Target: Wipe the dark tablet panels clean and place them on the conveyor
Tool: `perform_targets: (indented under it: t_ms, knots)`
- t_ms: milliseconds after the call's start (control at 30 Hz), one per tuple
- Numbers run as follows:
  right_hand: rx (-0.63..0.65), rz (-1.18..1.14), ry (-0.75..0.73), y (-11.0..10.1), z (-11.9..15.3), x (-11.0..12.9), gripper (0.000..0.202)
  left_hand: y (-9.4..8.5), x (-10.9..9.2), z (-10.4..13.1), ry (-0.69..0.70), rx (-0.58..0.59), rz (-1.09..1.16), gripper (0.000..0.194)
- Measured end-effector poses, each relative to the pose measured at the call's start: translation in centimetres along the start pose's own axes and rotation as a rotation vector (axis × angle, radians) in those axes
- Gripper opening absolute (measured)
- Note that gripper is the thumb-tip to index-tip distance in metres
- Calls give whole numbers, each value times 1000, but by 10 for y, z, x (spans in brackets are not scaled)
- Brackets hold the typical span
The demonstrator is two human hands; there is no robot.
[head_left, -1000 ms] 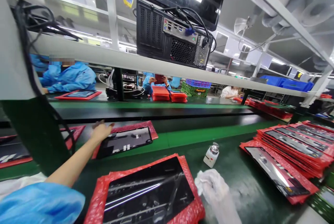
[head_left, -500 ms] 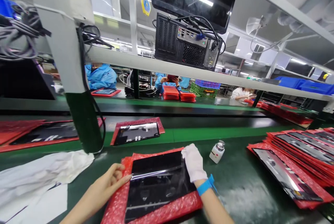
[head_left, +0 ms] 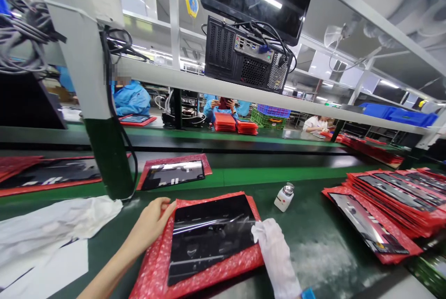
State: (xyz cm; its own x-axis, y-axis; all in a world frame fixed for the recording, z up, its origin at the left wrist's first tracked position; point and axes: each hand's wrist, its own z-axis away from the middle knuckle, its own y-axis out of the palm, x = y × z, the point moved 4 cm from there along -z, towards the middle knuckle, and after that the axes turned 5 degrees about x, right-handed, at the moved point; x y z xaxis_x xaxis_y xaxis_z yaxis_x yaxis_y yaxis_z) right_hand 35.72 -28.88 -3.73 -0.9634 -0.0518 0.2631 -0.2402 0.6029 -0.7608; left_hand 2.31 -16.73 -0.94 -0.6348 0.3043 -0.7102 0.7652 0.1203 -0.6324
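Note:
A black glossy screen panel (head_left: 209,238) lies on red bubble wrap (head_left: 153,262) in front of me. My left hand (head_left: 158,217), bare, has its fingers closed on the wrap's upper left edge, beside the panel. In a white glove, my right hand (head_left: 273,245) has curled fingers closed at the panel's right edge; the fingertips' exact hold is partly hidden. Bright streaks of reflected light cross the panel. A small white bottle with a metal cap (head_left: 285,197) stands beyond my right hand.
Stacked panels in red wrap (head_left: 383,201) lie at the right. Another panel (head_left: 174,174) lies on wrap behind. White cloth (head_left: 69,220) and a post (head_left: 109,159) are at the left. A computer case (head_left: 244,55) sits on the overhead shelf. Co-workers in blue (head_left: 130,98) sit across the line.
My right hand has moved from the panel's upper right corner down its right edge. My left hand has shifted up to the wrap's upper left edge. The view has shifted slightly.

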Motion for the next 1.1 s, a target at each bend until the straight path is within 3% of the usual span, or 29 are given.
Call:
perform_targets:
  t_ms: [100, 267, 367, 500, 600, 733, 867, 933, 1000, 1100]
  knots:
    - [193, -285, 96, -8, -30, 3, 22, 5, -6, -7, 9, 23, 7, 34]
    - [483, -466, -122, 1, -98, 88, 22, -1, -28, 0, -28, -139, 30, 23]
    - [631, -452, -276, 18, -118, 121, 23, 0, -39, 5, -103, -211, 135, 21]
    - [704, -375, -375, 32, -127, 124, 13, 13, -42, 7, -236, -228, 395, 35]
    - [701, -327, -404, 30, -132, 116, 8, 26, -42, 13, -303, -160, 606, 45]
    - [633, -235, -442, 6, -138, 107, 15, 36, -47, 27, -341, 33, 919, 48]
    - [554, -73, -528, -38, -142, 99, 27, 29, -47, 36, -377, 146, 1045, 44]
    - [354, 126, -596, -68, -145, 99, 27, 23, -45, 36, -386, 130, 1020, 41]
    - [61, 377, -626, -95, -144, 105, 26, 22, -44, 35, -393, 116, 1022, 38]
    - [-312, 604, -578, -110, -118, 119, 25, 25, -46, 40, -426, 91, 1040, 35]
